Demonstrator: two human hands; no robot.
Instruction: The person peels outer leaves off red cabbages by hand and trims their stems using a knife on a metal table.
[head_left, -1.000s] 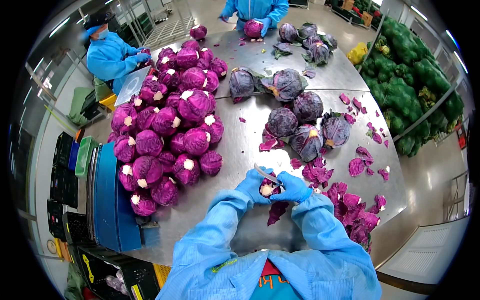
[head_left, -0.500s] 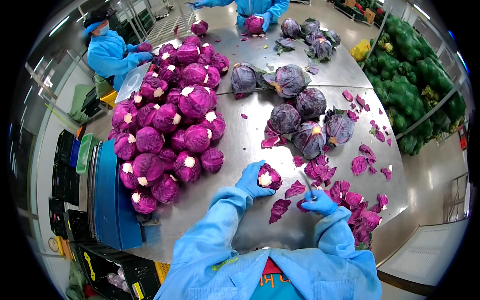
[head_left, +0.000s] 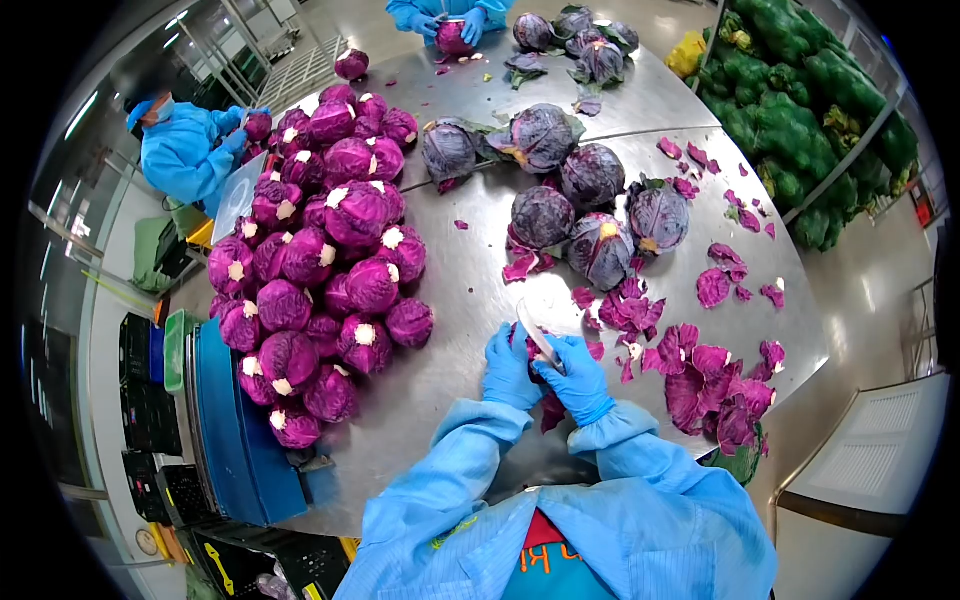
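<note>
Gloved in blue, my left hand (head_left: pixel 510 372) is wrapped round a red cabbage (head_left: pixel 517 338) that is mostly hidden by my fingers. My right hand (head_left: pixel 578 380) is closed on a knife (head_left: pixel 538 332), its pale curved blade pointing up and away over the cabbage. Both hands are close together above the steel table (head_left: pixel 460 390). A loose purple leaf (head_left: pixel 552 412) lies just below them. Beyond my hands sit several dark, untrimmed red cabbages (head_left: pixel 600 250), some with outer leaves on. To the left is a big pile of bright trimmed cabbages (head_left: pixel 310 255) with pale cut stems.
Peeled leaves (head_left: pixel 705 385) are heaped on the right, with more scraps further back. Across the table, a co-worker's hands (head_left: pixel 450 28) hold a cabbage. Another person (head_left: pixel 185 150) stands at the far left by the pile. Green net sacks (head_left: pixel 800 110) are stacked at right.
My right hand has come left and up with the knife, from the loose leaves to the cabbage in my left hand. The co-worker opposite now has both hands on a cabbage. The view has shifted.
</note>
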